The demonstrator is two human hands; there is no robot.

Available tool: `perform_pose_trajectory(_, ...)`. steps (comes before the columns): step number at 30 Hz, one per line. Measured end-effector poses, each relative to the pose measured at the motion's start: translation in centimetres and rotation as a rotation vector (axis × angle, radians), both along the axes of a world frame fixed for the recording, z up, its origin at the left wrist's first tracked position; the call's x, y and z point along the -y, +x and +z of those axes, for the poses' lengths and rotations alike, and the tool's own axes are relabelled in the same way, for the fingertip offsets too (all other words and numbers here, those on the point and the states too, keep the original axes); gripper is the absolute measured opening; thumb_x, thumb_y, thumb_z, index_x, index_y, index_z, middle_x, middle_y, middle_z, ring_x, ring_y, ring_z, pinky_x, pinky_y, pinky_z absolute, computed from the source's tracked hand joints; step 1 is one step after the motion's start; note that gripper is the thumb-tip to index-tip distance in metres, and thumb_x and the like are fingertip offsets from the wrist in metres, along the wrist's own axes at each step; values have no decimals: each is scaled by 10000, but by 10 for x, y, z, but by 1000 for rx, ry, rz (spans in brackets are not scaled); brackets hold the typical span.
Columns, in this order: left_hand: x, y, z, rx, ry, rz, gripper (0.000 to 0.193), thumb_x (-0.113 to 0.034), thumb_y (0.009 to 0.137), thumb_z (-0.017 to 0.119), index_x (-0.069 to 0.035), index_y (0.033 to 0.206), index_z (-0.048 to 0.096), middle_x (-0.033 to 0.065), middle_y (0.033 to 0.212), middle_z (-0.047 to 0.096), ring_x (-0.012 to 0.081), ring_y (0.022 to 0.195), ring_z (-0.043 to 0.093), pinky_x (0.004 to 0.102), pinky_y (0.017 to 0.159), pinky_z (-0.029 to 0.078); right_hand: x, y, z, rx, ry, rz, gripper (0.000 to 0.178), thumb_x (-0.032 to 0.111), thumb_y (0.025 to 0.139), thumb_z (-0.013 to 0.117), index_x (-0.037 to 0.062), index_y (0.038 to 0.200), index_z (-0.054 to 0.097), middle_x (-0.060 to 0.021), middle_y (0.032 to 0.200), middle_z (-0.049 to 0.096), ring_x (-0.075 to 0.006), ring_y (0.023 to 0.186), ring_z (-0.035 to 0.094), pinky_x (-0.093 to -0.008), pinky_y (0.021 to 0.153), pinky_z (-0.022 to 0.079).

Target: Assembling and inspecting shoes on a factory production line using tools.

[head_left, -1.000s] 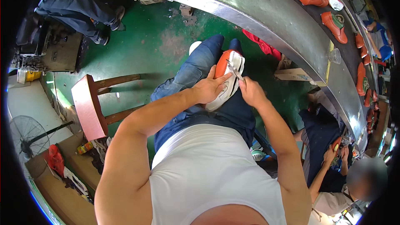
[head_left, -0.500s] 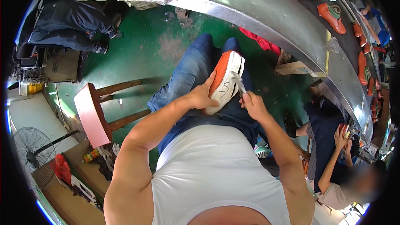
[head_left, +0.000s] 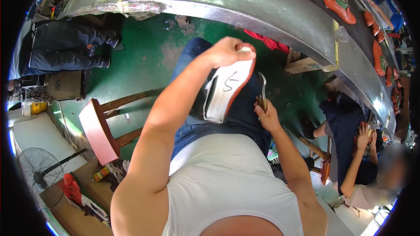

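Note:
A shoe (head_left: 228, 85) with a white underside and orange-red edge is held above my lap, its underside facing up with a dark handwritten mark on it. My left hand (head_left: 227, 52) closes round its far end, fingers over the tip. Low at the shoe's right side, and apart from it, my right hand (head_left: 267, 116) grips a metal hand tool (head_left: 262, 88). The tool has a curved, shiny end pointing away from me; its exact kind is not clear. Beneath the shoe are my legs in blue jeans (head_left: 192, 54).
A long metal-edged bench (head_left: 210, 11) curves across the front and right, with several orange-and-green shoes (head_left: 340, 8) on its far side. A wooden stool (head_left: 99, 131) and a fan (head_left: 37, 170) stand left. Co-workers (head_left: 356, 166) are at the right and far left.
My left hand has moved from the shoe's near left side to its far end. The shoe has been turned round. My right hand's tool has come away from the shoe.

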State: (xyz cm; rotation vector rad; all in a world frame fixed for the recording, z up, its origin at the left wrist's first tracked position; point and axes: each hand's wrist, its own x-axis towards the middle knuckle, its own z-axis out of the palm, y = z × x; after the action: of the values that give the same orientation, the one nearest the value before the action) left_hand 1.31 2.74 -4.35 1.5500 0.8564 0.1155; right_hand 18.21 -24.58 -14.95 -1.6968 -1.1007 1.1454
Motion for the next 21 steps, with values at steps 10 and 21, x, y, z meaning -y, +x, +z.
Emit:
perform_pose_trajectory(10, 125, -86, -59, -186, 386, 242, 207, -181, 924, 617, -2, 834, 674, 249, 770, 652, 450, 739, 648, 491, 681, 527, -27, 4, 82, 297, -103, 488, 471, 202, 942, 615, -55, 1328, 531, -271, 1087, 660, -438, 1005, 642, -456, 880, 505)
perform_pose_trajectory(21, 138, -67, -102, 103, 467, 503, 334, -281, 1024, 520, 8, 1014, 688, 197, 918, 704, 347, 879, 689, 415, 806, 549, -118, -5, 149, 697, -519, 958, 303, 240, 967, 574, -53, 1020, 632, -254, 966, 687, -426, 906, 667, -500, 814, 525)
